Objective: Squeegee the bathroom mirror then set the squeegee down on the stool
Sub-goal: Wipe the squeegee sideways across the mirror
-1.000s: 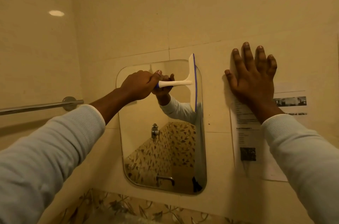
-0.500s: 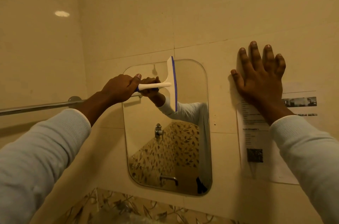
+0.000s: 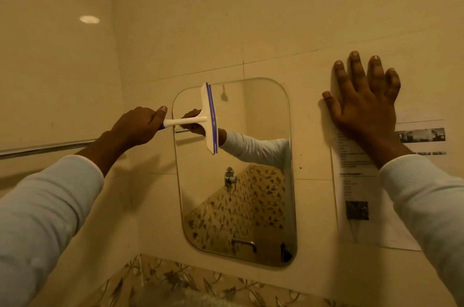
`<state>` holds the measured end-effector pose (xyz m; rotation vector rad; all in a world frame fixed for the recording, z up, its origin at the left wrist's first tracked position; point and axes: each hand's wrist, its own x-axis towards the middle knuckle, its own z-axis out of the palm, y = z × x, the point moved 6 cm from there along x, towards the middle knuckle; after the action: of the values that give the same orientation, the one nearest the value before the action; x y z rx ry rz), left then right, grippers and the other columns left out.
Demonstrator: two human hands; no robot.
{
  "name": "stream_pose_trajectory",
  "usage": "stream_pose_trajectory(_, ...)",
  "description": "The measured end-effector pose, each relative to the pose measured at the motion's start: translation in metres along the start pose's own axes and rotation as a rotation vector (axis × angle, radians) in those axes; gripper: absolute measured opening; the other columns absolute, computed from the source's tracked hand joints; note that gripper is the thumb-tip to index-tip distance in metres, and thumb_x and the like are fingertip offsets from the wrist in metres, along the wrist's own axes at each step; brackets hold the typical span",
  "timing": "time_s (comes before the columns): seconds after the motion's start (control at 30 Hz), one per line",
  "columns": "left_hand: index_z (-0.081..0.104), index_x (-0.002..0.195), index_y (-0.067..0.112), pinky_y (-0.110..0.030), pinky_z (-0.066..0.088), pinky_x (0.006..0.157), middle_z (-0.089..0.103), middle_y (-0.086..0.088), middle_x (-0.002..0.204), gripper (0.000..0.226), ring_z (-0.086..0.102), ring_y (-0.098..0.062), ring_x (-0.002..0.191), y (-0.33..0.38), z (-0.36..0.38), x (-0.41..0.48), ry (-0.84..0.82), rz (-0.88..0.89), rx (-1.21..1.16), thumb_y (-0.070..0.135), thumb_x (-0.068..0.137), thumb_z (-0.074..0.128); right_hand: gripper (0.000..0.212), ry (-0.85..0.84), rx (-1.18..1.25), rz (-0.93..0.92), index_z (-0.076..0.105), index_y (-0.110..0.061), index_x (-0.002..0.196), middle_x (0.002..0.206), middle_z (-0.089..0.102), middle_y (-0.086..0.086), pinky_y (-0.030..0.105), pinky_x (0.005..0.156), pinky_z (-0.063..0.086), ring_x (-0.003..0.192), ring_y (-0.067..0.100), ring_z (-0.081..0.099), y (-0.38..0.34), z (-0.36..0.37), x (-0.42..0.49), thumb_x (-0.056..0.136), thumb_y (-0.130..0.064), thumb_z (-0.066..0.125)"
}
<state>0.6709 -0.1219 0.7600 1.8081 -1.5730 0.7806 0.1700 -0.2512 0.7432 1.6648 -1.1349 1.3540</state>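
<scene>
A rounded rectangular mirror hangs on the tiled wall straight ahead. My left hand grips the handle of a white squeegee with a blue rubber blade. The blade stands upright against the glass near the mirror's upper left edge. My right hand presses flat on the wall to the right of the mirror, fingers spread. The stool is not in view.
A metal towel rail runs along the left wall behind my left wrist. A printed paper sheet is stuck to the wall under my right hand. A leaf-patterned tile band runs below the mirror.
My left hand has drawn the squeegee leftward across the top of the mirror, from its right edge to near its left edge. My right hand has stayed pressed on the wall.
</scene>
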Motion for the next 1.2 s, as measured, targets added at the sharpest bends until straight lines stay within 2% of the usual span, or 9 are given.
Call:
stream_pose_trajectory(0.2,0.052,0.062,0.014,-0.028,0.033,0.052,0.05,-0.009,0.056,0.06,0.046,-0.024,0.05,-0.015,-0.004,-0.007,-0.005,-0.026,0.052,0.044,0.109,0.029,0.078,-0.009,0.002,0.002,0.011,-0.026,0.172,0.18,0.003,0.007,0.064,0.128,0.008,0.164,0.042,0.005,-0.001,0.0,0.0,0.105,-0.066,0.021)
stream_pose_trajectory(0.67,0.058,0.065,0.015,-0.03,0.038,0.05,0.057,-0.009,0.058,0.067,0.056,-0.027,0.052,-0.064,-0.01,-0.023,-0.001,-0.065,0.248,0.053,0.106,0.022,0.079,-0.023,0.007,0.004,0.011,-0.026,0.172,0.18,0.001,0.006,0.065,0.128,0.007,0.164,0.041,0.004,-0.002,-0.002,-0.001,0.105,-0.066,0.022)
stream_pose_trajectory(0.83,0.055,0.065,0.02,-0.031,0.04,0.05,0.057,-0.007,0.059,0.063,0.056,-0.025,0.053,-0.065,-0.013,-0.025,-0.013,-0.047,0.31,0.053,0.106,0.02,0.079,-0.02,0.009,0.002,0.012,-0.026,0.172,0.18,0.002,0.006,0.065,0.128,0.008,0.163,0.042,0.005,-0.002,-0.003,-0.001,0.105,-0.066,0.022)
stream_pose_trajectory(1.0,0.059,0.068,0.018,-0.03,0.039,0.049,0.058,-0.006,0.059,0.066,0.056,-0.024,0.053,-0.064,-0.02,-0.026,-0.015,-0.037,0.372,0.056,0.104,0.018,0.079,-0.024,0.009,-0.002,0.013,-0.025,0.172,0.18,0.002,0.007,0.065,0.127,0.008,0.163,0.042,0.005,-0.002,-0.005,-0.001,0.104,-0.066,0.022)
stream_pose_trajectory(1.1,0.067,0.08,0.016,-0.03,0.039,0.051,0.059,-0.004,0.063,0.067,0.056,-0.022,0.056,-0.065,-0.024,-0.03,-0.039,-0.033,0.456,0.055,0.104,0.018,0.078,-0.022,0.011,0.001,0.013,-0.026,0.172,0.18,0.003,0.007,0.065,0.127,0.008,0.163,0.042,0.006,-0.003,-0.004,-0.001,0.105,-0.066,0.022)
stream_pose_trajectory(1.2,0.068,0.112,0.016,-0.029,0.032,0.048,0.056,0.0,0.07,0.057,0.052,-0.018,0.059,-0.059,-0.026,-0.034,-0.09,-0.013,0.598,0.05,0.106,0.022,0.078,-0.019,0.016,0.0,0.013,-0.026,0.171,0.18,0.003,0.007,0.066,0.127,0.009,0.163,0.043,0.007,-0.002,-0.004,-0.002,0.105,-0.066,0.022)
